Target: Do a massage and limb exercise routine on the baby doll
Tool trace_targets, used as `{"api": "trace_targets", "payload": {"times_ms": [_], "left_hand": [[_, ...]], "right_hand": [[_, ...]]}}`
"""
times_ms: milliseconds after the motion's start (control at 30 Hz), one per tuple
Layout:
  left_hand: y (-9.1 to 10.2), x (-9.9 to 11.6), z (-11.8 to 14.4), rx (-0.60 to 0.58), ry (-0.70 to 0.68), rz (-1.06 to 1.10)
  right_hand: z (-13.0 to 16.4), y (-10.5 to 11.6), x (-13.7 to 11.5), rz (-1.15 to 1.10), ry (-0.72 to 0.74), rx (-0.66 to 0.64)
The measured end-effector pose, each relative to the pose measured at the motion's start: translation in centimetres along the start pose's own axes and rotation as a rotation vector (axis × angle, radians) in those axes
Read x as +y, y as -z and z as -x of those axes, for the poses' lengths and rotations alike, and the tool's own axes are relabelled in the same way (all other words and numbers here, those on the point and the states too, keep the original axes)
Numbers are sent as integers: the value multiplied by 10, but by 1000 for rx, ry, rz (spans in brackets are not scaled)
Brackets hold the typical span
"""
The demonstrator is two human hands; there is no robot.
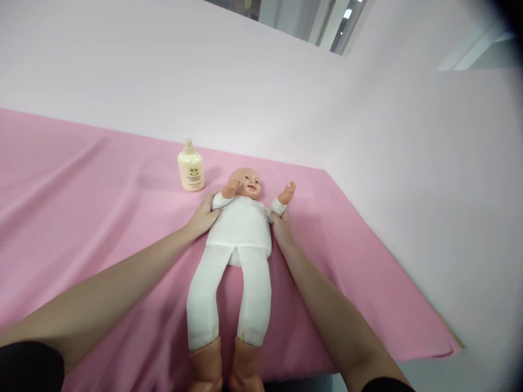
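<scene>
A baby doll [241,223] with a white cloth body lies on its back, head away from me and feet toward me. My left hand [205,215] is closed around the doll's upper arm at the left side, its fingers partly hidden behind the sleeve. On the opposite side my right hand [281,224] grips the other upper arm, thumb in front and the remaining fingers mostly out of sight. Both of the doll's forearms point upward. Left of its head stands a cream pump bottle [190,170] with dark print, apart from my left hand.
A pink cloth [102,179] with loose folds covers the table, whose right edge [392,261] slants toward me. White walls [163,71] rise behind and to the right, with a window opening [294,22] at the top.
</scene>
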State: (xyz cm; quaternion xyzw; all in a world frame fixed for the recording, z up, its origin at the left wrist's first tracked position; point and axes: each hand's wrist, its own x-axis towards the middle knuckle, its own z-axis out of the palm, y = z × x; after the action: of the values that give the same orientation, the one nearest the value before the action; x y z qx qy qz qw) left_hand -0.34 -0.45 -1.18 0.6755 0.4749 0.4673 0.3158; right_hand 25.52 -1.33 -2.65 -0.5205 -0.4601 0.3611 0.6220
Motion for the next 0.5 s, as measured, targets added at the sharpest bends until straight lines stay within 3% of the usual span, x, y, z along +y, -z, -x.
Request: {"api": "trace_targets", "payload": {"times_ms": [500], "left_hand": [[-1,-2,0,12,1,0]], "right_hand": [[-1,1,1,6,14,3]]}}
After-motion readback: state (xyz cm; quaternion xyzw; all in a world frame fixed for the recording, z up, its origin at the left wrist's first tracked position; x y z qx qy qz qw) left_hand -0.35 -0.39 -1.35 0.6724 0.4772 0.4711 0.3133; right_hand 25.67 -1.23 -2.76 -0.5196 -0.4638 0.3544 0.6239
